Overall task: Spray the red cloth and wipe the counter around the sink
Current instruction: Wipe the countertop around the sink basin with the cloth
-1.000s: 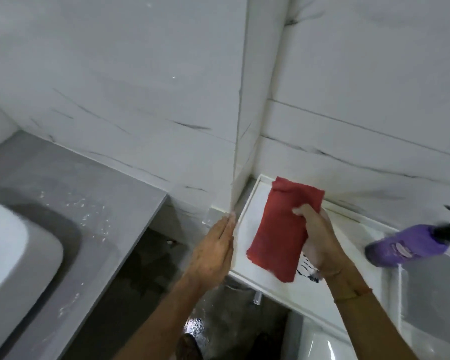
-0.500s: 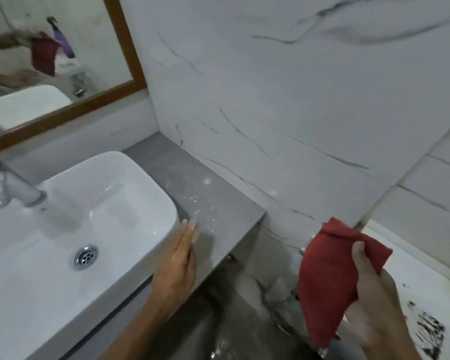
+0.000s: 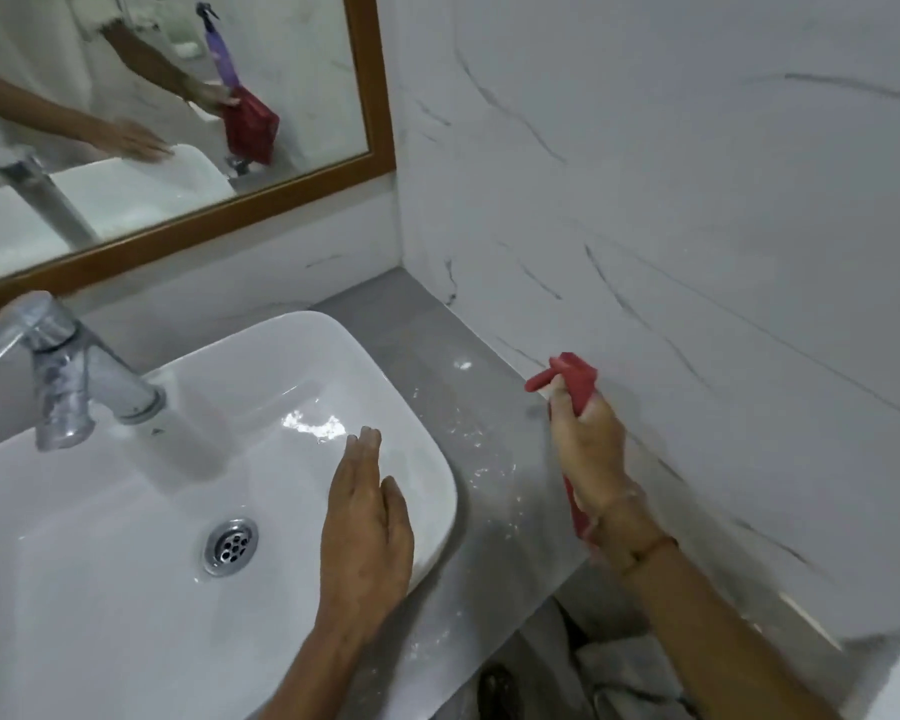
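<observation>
Red cloth [image 3: 572,379], bunched, hangs vertical in closed R hand [image 3: 588,454]; L hand [image 3: 367,522] open, flat on sink [image 3: 437,491] rim.

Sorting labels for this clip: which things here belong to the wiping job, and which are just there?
Job: red cloth in right hand; grey counter; sink under left hand.
Just there: tap; mirror; drain.
</observation>
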Tool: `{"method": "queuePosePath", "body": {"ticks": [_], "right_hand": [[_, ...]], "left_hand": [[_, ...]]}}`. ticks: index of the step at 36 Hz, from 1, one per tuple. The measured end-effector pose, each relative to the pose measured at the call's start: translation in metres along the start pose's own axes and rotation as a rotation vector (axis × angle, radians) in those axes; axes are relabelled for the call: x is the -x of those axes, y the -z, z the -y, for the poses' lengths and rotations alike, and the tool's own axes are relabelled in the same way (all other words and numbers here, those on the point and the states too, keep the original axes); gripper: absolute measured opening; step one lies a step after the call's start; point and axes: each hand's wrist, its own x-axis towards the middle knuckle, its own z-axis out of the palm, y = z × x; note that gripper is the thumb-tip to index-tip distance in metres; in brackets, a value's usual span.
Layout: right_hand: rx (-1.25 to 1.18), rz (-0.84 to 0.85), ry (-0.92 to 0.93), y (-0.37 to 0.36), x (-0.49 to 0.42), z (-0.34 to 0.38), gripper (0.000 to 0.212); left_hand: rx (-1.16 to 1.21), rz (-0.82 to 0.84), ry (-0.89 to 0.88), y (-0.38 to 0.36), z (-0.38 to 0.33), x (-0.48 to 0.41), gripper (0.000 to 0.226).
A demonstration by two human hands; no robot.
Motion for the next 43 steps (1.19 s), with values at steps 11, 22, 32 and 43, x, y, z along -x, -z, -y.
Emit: {"method": "queuePosePath", "body": {"ticks": [11, 22, 32, 43], "right_hand": [[0.998, 0.585, 0.606, -0.118, -0.098, -0.109, 0.076], [1.024, 0.708, 0.767, -0.204, -0.120, -0.080, 0.069], [0.906, 0.673, 0.717, -0.087, -0.031, -0.136, 0.072], [1.007, 0.561, 0.614, -0.132, -0.041, -0.121, 0.069]], "left_hand": [[0.060, 0.066, 0.255, -0.055, 0.000, -0.094, 0.070], [0.005, -0.065, 0.448, -0.077, -0.005, -0.144, 0.068], [-0.047, -0.036, 0.429, -0.074, -0.004, -0.148, 0.064], [-0.050, -0.011, 0.464, -0.069, -0.009, -0.148, 0.066]]}}
